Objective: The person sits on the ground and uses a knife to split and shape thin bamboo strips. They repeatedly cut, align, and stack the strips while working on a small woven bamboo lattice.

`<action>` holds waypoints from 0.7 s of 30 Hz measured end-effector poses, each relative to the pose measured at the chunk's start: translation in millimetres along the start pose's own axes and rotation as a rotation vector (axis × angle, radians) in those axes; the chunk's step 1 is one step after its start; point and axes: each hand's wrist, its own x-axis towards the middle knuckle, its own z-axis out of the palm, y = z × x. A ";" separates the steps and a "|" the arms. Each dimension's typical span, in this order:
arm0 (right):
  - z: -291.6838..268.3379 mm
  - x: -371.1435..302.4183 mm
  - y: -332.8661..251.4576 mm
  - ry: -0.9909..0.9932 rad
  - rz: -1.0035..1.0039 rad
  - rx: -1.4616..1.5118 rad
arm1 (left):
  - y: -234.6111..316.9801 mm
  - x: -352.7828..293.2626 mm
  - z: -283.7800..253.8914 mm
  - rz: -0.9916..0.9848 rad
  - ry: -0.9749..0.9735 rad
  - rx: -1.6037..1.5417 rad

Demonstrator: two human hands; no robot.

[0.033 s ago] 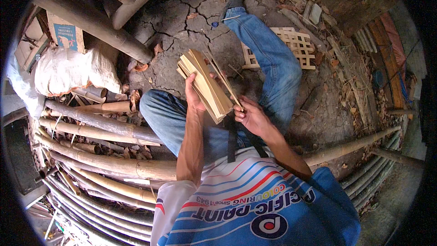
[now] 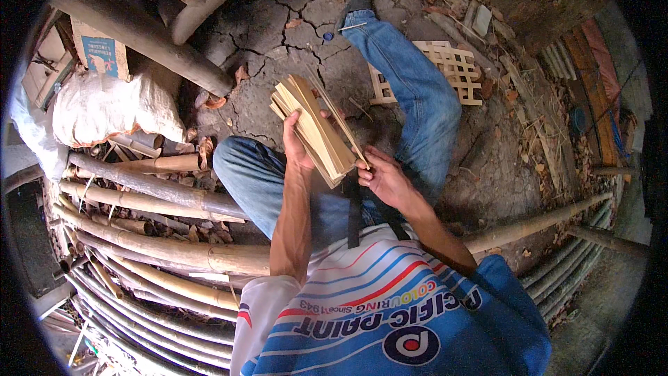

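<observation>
Bundle of flat, pale-yellow, wood-like strips [image 2: 315,129], gripped by the fingers of the left hand [image 2: 299,145], tilts lengthwise between blue denim-clad legs [image 2: 424,87], far end pointing forward and left. Just beside it, a thin brown strip [image 2: 352,142], pinched in the fingers of the right hand [image 2: 381,177], runs nearly parallel.
</observation>
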 end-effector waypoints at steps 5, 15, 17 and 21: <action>15.4 1.4 -1.7 0.212 -0.197 -0.619 | 3.6 4.0 -23.3 0.006 0.211 0.134; 13.8 6.6 -4.9 0.345 -0.442 -1.518 | -1.7 10.5 -13.9 0.025 0.055 0.018; 3.2 10.6 -0.5 0.334 -0.615 -1.645 | -0.2 9.7 -20.1 0.001 0.054 0.045; 6.7 13.3 -0.6 0.416 -0.591 -1.551 | -0.9 9.7 -16.4 -0.024 0.112 0.079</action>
